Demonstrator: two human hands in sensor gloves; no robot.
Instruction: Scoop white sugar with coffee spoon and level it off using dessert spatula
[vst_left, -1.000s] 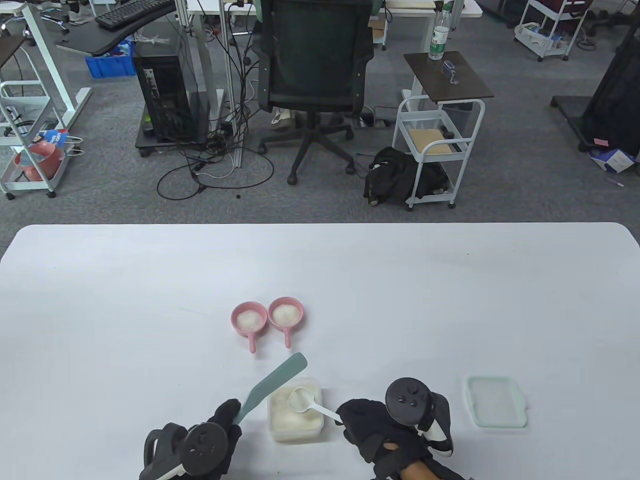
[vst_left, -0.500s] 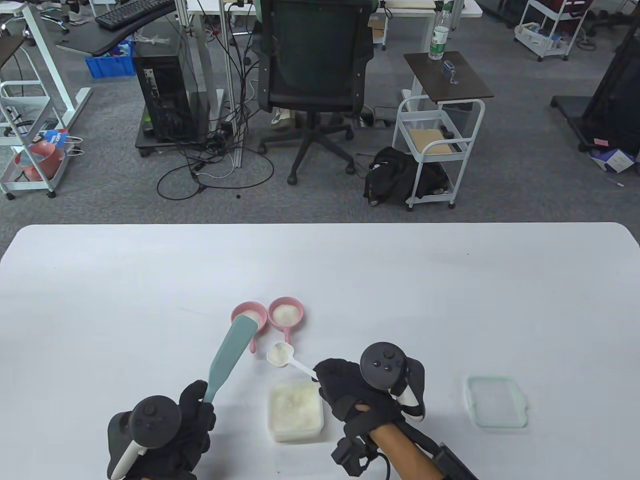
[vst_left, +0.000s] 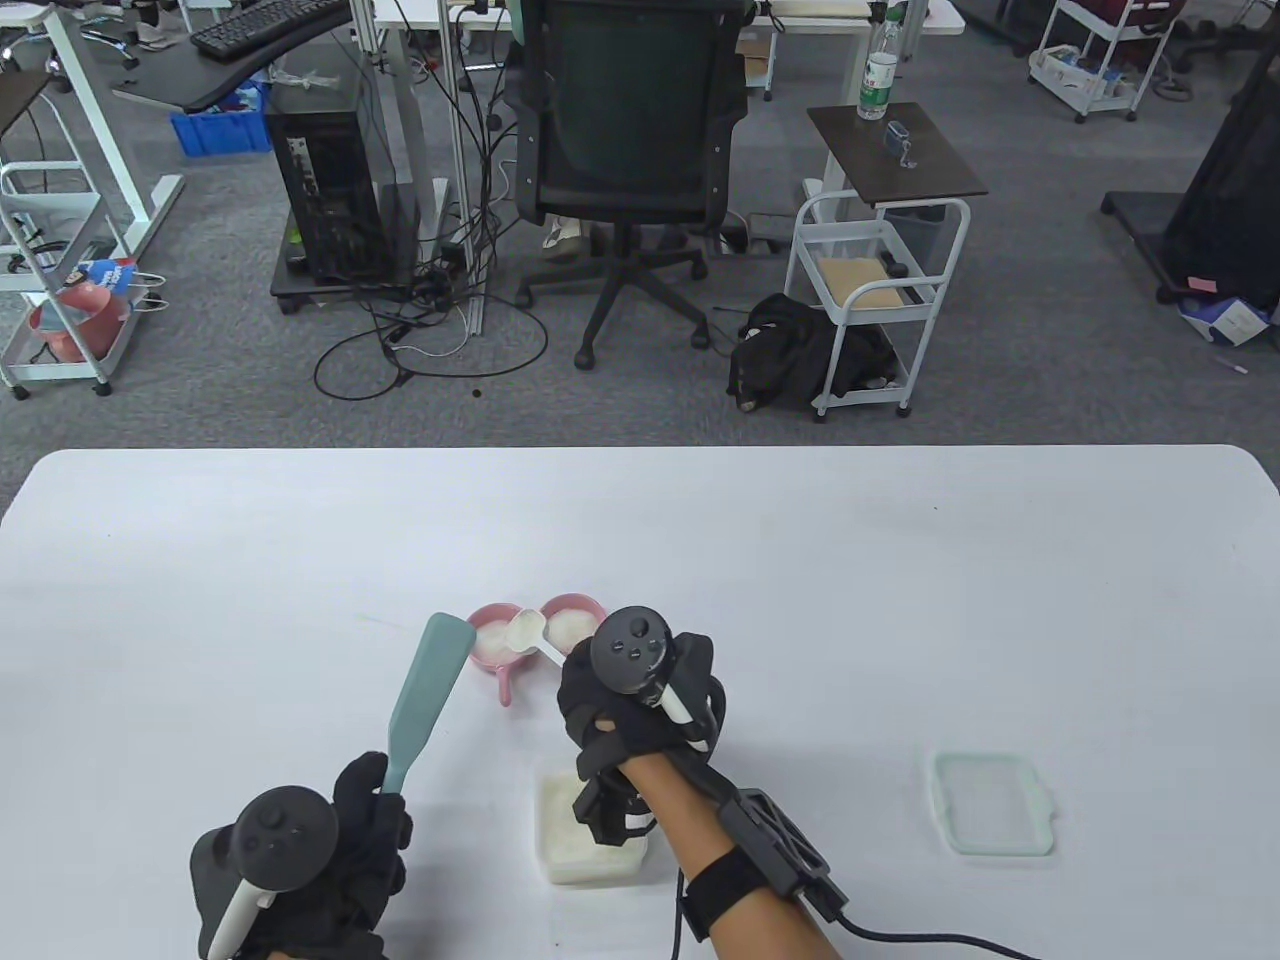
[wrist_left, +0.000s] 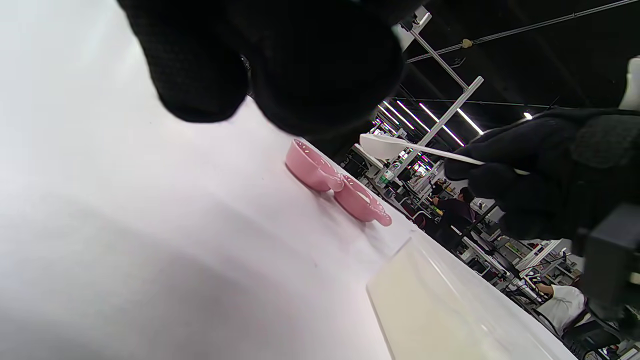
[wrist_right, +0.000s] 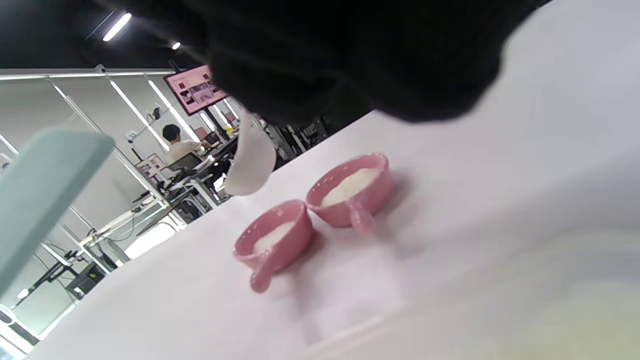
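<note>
The gloved left hand (vst_left: 350, 850) is plain black, and past its fingers rises a flat, pale teal dessert spatula (vst_left: 425, 690) of one even colour. The gloved right hand (vst_left: 620, 720) is black too, and the small plastic coffee spoon (vst_left: 525, 632) reaching out beyond its fingers is white. Under the spoon's bowl sit two round glossy pink handled cups (vst_left: 495, 640), each holding white sugar (wrist_right: 350, 185). Near the right wrist, the rectangular sugar tub (vst_left: 580, 850) is translucent white. The tabletop (vst_left: 900, 600) is plain white.
</note>
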